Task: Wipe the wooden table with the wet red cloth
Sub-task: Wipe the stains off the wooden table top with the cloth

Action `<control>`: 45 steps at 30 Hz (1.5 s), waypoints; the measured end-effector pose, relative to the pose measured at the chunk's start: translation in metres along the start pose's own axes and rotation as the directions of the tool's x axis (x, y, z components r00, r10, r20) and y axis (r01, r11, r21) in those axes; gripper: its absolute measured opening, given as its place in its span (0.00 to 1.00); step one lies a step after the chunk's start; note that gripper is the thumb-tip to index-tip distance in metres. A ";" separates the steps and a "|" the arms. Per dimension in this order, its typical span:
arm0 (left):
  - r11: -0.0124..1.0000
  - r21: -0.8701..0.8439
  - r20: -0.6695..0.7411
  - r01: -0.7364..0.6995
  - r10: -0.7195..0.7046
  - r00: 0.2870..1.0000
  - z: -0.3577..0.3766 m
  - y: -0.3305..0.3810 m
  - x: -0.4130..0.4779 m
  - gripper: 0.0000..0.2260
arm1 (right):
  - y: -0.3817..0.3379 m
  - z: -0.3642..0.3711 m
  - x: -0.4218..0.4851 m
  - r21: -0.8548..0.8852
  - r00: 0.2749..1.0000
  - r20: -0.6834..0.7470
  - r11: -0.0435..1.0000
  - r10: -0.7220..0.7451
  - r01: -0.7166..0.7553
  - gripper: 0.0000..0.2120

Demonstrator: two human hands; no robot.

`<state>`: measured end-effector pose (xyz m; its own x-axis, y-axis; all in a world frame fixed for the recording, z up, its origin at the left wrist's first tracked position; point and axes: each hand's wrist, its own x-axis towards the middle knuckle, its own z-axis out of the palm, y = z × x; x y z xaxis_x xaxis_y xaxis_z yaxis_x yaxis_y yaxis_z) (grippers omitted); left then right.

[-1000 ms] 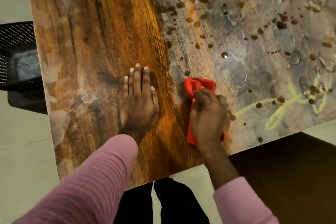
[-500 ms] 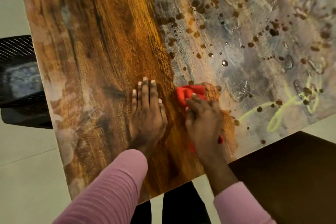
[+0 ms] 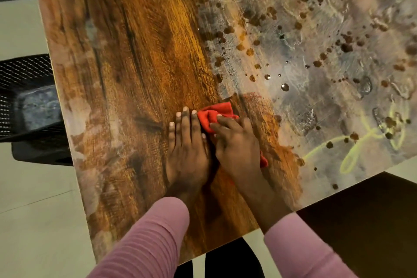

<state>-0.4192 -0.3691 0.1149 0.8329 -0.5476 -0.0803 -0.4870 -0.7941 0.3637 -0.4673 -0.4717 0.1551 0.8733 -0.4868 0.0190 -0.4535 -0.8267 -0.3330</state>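
Cloth [image 3: 214, 112] on table [image 3: 135, 52], right of left hand [image 3: 189, 153].

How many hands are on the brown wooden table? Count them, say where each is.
2. The left hand lies flat on the brown wooden table; the right hand, just beside it, grips the crumpled red cloth. None seems hidden.
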 end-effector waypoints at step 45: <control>0.972 0.110 -0.053 0.206 -0.201 0.978 -0.014 -0.002 0.157 0.28 | 0.054 -0.011 0.148 0.023 0.998 -0.039 0.999 -0.043 0.044 0.12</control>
<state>-0.2838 -0.4499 0.1152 0.9265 -0.3618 -0.1030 -0.3308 -0.9139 0.2351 -0.3649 -0.5915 0.1497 0.8846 -0.4610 0.0703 -0.4102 -0.8409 -0.3532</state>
